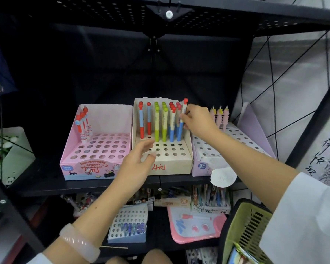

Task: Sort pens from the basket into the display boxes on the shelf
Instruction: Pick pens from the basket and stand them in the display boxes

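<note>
Three display boxes stand side by side on the black shelf. The middle cream box (171, 164) holds several upright pens in red, green and blue. My right hand (197, 121) pinches a blue-and-cream pen with a red ball top (182, 122) standing at the right end of the back row. My left hand (138, 162) hovers over the front left holes of that box, fingers spread and empty. The pink box (95, 159) on the left has a few red pens in its back left corner. In the lilac box (202, 164) on the right stand three pastel pens. The green basket (244, 231) sits bottom right.
A lower shelf carries a small blue box of pens (128, 227), a pink drawing board (196, 225) and more stationery boxes. A black shelf post (312, 119) rises on the right and another on the left. A panda-print box (10, 149) stands far left.
</note>
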`<state>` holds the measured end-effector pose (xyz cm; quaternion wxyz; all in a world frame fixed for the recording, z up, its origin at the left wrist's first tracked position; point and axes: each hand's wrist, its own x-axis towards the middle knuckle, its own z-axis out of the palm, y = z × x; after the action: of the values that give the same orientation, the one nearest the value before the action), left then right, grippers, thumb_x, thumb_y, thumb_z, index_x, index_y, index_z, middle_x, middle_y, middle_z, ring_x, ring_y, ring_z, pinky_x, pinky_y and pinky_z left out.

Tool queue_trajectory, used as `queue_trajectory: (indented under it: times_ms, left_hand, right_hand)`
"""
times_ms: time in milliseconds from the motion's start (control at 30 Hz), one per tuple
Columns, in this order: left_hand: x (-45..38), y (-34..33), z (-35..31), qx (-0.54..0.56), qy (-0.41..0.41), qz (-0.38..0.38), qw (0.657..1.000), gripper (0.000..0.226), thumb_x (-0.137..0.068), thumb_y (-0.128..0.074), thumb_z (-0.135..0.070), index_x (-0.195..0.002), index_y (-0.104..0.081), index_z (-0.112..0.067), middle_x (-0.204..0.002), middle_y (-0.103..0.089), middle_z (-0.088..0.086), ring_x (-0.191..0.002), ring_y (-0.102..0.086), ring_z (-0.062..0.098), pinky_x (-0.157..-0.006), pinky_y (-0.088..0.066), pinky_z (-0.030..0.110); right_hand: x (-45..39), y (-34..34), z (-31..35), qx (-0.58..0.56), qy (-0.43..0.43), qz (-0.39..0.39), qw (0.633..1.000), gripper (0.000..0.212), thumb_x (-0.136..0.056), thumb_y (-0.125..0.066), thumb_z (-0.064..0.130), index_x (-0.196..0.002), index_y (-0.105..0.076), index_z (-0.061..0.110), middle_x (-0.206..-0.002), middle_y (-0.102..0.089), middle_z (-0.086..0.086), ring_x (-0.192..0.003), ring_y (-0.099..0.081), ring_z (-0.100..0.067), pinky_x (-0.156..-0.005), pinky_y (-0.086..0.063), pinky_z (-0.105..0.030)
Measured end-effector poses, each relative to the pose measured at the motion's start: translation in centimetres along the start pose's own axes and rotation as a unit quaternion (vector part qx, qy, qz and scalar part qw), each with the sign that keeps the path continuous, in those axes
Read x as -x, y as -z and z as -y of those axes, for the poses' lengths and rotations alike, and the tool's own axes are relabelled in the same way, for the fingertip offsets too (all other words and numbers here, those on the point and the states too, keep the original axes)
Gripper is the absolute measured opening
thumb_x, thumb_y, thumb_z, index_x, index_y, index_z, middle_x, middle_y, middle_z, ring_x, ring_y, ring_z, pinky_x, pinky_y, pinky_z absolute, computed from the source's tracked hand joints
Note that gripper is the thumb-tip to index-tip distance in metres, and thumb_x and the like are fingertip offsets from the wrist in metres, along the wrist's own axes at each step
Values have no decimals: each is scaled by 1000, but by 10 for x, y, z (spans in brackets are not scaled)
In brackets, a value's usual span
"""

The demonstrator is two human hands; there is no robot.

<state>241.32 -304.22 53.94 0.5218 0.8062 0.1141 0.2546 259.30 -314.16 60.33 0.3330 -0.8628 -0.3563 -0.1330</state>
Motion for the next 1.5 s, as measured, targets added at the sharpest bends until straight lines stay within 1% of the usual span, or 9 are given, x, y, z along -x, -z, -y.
queue_trajectory:
  times_ms: [167, 367, 633, 800, 900, 1000, 1100, 1233, 1500]
  left_hand:
    - [4, -2, -5, 3, -3, 4, 1000, 33, -95, -49, -16, -125, -48, -30, -125, -51, -16, -119, -44, -1, -97, -30, 17]
    - [13, -26, -18, 44, -26, 57, 997, 31, -94, -49, -11, -112, -49, -36, -117, -54, -20, -117, -48, -1, -100, -35, 20]
    - [49, -129, -15, 60, -40, 227, 971, 25, -92, -52, -7, -110, -53, -25, -111, -59, -11, -107, -55, 1, -91, -42, 9]
    - [91, -197, 18, -55, -73, 366, 926, 30, -94, -50, -16, -124, -52, -19, -123, -53, -9, -113, -46, -2, -93, -32, 4]
    - [103, -221, 33, -91, -60, 408, 906, 32, -96, -48, -20, -127, -50, -22, -131, -50, -7, -120, -43, 4, -94, -31, 11]
    - [106, -232, 42, -97, -42, 409, 906, 30, -96, -46, -21, -126, -51, -23, -129, -51, -9, -117, -43, 1, -90, -31, 6]
    - [105, -236, 48, -95, -39, 396, 913, 29, -96, -47, -19, -124, -54, -22, -122, -53, -12, -108, -42, -7, -84, -27, -5]
    - [103, -239, 52, -90, -32, 390, 916, 28, -96, -47, -19, -122, -55, -23, -117, -52, -17, -110, -44, -6, -88, -28, -1]
    - [106, -240, 51, -77, -19, 371, 925, 27, -95, -47, -13, -119, -58, -19, -112, -54, -15, -106, -46, -5, -84, -27, -7]
  right_hand:
    - [-1, -8, 1, 61, -26, 36, 997, 22, -89, -60, 26, -77, -57, 8, -69, -54, -3, -65, -53, -18, -55, -39, -25]
    - [28, 24, -5, -22, -7, 42, 999, 20, -91, -58, 22, -105, -63, 10, -89, -58, 4, -80, -52, -8, -60, -39, -16]
    - [154, 75, -92, -91, -53, 231, 967, 18, -95, -50, 22, -97, -64, 12, -77, -67, 3, -56, -57, -3, -51, -44, -13]
    - [253, 45, -192, 89, -101, 466, 875, 19, -92, -52, 9, -106, -62, 2, -94, -62, -7, -85, -56, -23, -72, -43, -18]
    - [299, 16, -227, 118, -156, 541, 818, 23, -92, -56, 20, -115, -55, 21, -111, -57, -1, -105, -52, -24, -78, -42, -22]
    - [326, -15, -248, 65, -202, 606, 767, 69, -91, -58, 35, -147, -22, 16, -154, -22, -5, -139, -25, -24, -111, -28, -34]
    - [345, -42, -254, 111, -160, 653, 731, 89, -86, -60, 49, -150, -5, 23, -157, -2, -7, -144, -6, -28, -116, -14, -46]
    - [362, -64, -247, 236, -65, 627, 740, 100, -78, -67, 53, -149, -8, 13, -151, -14, -22, -137, -19, -40, -108, -22, -52]
    - [371, -68, -249, 168, -88, 575, 796, 73, -81, -66, 27, -141, -30, 8, -130, -44, -20, -108, -53, -34, -75, -43, -32]
